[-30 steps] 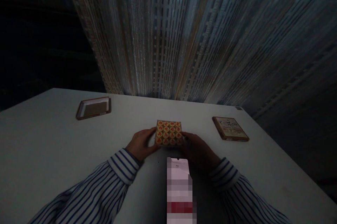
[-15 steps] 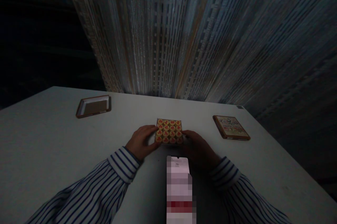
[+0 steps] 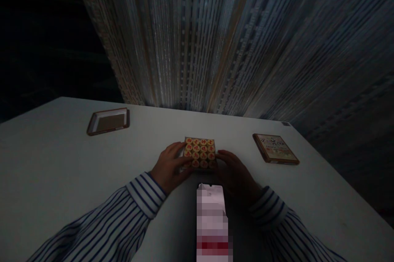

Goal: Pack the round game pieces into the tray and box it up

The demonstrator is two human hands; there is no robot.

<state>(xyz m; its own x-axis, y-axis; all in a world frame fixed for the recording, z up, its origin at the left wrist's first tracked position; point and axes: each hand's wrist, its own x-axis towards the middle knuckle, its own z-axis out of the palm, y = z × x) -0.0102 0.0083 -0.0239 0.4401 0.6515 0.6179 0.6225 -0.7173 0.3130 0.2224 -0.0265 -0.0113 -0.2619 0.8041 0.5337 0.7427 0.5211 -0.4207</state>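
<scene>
A square box of Chinese chess pieces (image 3: 200,152) sits on the white table in front of me. Its round, pale pieces bear red characters and lie in rows. My left hand (image 3: 170,167) grips the box's left side, with one finger reaching over the lower-left pieces. On the opposite side, the fingers of my right hand (image 3: 238,176) press against the right edge; its thumb is hidden in shadow. Nearest to me, between my forearms, is a phone (image 3: 211,202) with a lit screen, much of it pixelated.
A shallow open tray or lid (image 3: 111,121) with a brown rim lies at the left on the white table (image 3: 76,163). To the right is a flat box (image 3: 276,148) with a printed cover. A striped curtain (image 3: 197,40) hangs behind the table's far edge. The scene is dim.
My left hand has shifted slightly, and a finger now lies over the lower-left pieces. My right hand stays at the box's right edge. The view has moved a little.
</scene>
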